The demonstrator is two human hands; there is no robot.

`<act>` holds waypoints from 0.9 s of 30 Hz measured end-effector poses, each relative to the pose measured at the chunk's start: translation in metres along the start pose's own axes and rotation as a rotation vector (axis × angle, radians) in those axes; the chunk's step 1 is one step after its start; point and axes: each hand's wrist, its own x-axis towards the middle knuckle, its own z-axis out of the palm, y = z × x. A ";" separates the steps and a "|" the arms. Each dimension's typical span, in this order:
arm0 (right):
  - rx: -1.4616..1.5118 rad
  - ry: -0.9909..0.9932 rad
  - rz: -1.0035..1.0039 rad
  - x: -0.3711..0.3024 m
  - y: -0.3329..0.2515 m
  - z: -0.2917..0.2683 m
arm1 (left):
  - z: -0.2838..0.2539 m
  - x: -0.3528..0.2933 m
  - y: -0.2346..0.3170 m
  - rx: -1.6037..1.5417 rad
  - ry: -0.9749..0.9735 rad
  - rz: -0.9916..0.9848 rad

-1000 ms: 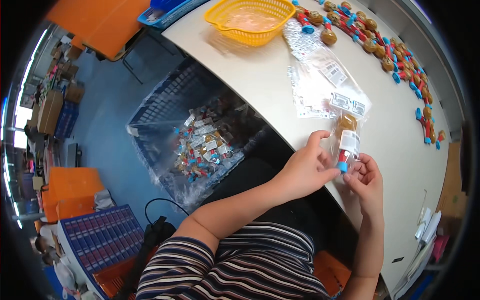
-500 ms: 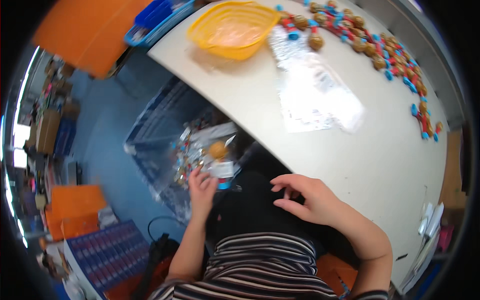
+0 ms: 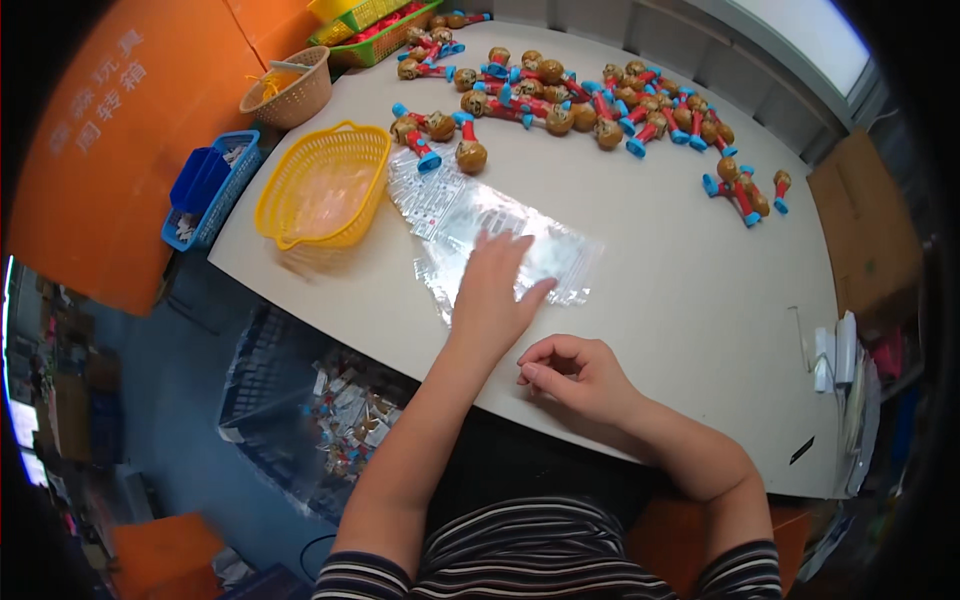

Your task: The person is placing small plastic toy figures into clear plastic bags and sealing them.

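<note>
My left hand (image 3: 494,285) reaches over a spread of clear plastic bags (image 3: 470,213), fingers spread with nothing held. Whether its fingertips touch the top bag cannot be made out. Close to the table's front edge, my right hand (image 3: 588,380) is curled, thumb and forefinger drawn together, and nothing shows between them. Two small toy figures (image 3: 471,156) with round brown heads, red bodies and blue ends lie just beyond the bags. A yellow plastic basket (image 3: 275,227) with pale contents sits left of the bags.
More such toy figures (image 3: 600,110) line the table's (image 3: 690,330) far side. Beyond the yellow basket are a tan basket (image 3: 322,90), green tray (image 3: 385,48) and blue tray (image 3: 240,165). A blue crate (image 3: 245,375) holding bagged toys stands below the table's left edge; a carton (image 3: 868,220) is at right.
My left hand has moved from above the crate, where a bagged toy was below it, up to the bags. My right hand's fingers have closed together. The view has shifted toward the table.
</note>
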 end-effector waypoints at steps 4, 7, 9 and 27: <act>-0.034 0.065 -0.122 0.002 -0.005 -0.018 | 0.026 0.004 -0.012 0.201 -0.227 -0.007; -0.061 0.237 0.001 0.004 -0.014 -0.041 | 0.015 -0.004 -0.016 -0.108 -0.140 -0.156; 0.020 0.313 0.311 0.010 -0.021 -0.058 | -0.001 -0.007 -0.010 -0.185 -0.102 -0.165; 0.282 0.311 0.449 0.017 -0.043 -0.062 | 0.001 -0.020 0.017 0.078 0.110 0.340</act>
